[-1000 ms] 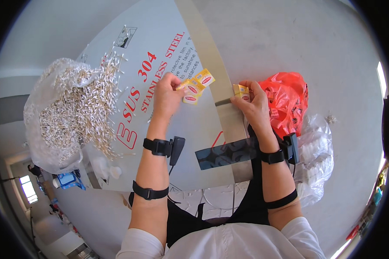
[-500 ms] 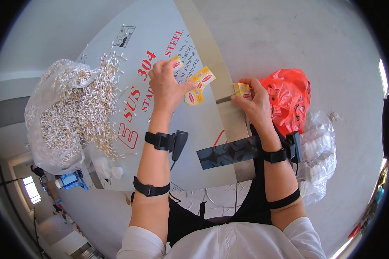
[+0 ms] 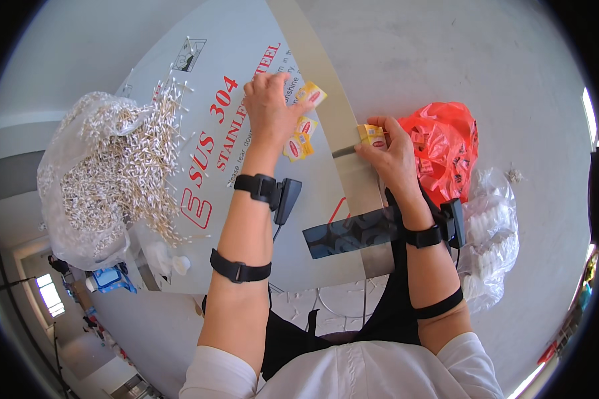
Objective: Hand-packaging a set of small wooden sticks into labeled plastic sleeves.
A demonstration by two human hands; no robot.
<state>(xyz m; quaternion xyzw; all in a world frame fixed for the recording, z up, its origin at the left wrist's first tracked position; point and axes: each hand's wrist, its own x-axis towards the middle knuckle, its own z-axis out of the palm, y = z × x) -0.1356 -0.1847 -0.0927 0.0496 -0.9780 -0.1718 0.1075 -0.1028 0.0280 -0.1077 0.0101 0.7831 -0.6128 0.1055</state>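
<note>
The left hand (image 3: 267,106) lies flat on the bench (image 3: 246,40), its fingers spread and reaching to the far side, and its grip is released: it grasps nothing. Just to the right of it three small yellow packets (image 3: 302,126) lie loose on the bench, one beside the fingertips and two near the thumb side, so these packets are closer to the left hand than to the right one. The right hand (image 3: 389,156) stays further right, at the edge of the bench, and its grip is clenched on one more yellow packet (image 3: 371,135), pinched between thumb and fingers. This packet lies with its long side about left to right. Behind the right hand a red plastic bag (image 3: 446,149) is open, and it seems to hold more packets, but the inside is hard to make out. Far left, a clear bag of cotton swabs (image 3: 100,173) spills onto the bench. What the left palm covers is hidden.
</note>
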